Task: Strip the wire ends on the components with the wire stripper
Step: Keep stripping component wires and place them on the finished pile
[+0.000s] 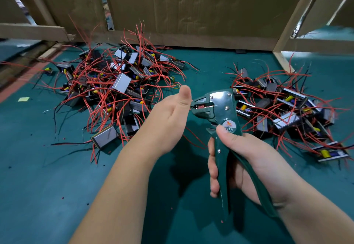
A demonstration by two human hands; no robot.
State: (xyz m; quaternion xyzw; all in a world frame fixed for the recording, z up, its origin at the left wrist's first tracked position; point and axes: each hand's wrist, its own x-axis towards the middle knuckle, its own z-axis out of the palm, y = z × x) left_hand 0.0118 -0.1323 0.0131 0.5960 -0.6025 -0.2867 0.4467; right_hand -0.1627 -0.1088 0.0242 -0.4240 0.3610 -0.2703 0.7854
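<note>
My right hand (247, 159) grips the two handles of a green wire stripper (220, 107), thumb on its round label, jaws pointing left. My left hand (168, 121) is right at the jaws with its thumb up and its fingers hidden behind the palm. It holds a red wire (193, 138) whose end reaches into the jaws, and the rest of the wire trails down below the hand. A large pile of small components with red and black wires (118, 84) lies on the green mat to the left. A smaller pile (287, 113) lies to the right.
The green mat (57, 176) covers the bench. Cardboard panels (191, 4) and wooden frame bars (295, 13) close off the back and right. A small yellow-green slip (24, 99) lies at the left, and tiny bits of insulation dot the mat.
</note>
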